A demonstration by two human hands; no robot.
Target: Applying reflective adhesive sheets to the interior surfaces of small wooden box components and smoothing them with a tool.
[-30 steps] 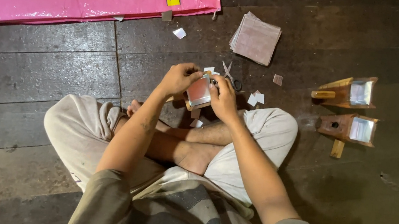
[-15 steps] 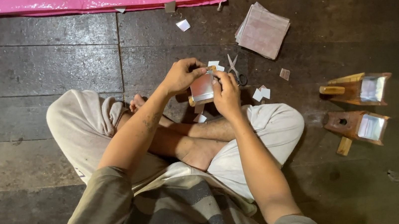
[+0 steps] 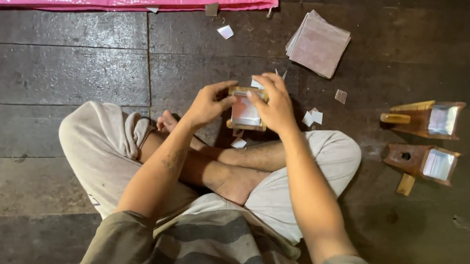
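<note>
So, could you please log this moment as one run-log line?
left hand: grips frame | right hand: grips frame | small wooden frame: held over lap | paper stack: on floor

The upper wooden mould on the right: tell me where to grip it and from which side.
Grip the upper mould probably by its tapered wooden body, coming from above with fingers across its two long sides. Its foil-lined mouth faces right and a peg sticks out left, so the bare flanks look the firmest hold. The right hand is nearer.

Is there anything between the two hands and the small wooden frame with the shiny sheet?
Nothing visible. The left hand and the right hand both grip the small wooden frame directly, with fingers on its edges, above the crossed legs.
</note>
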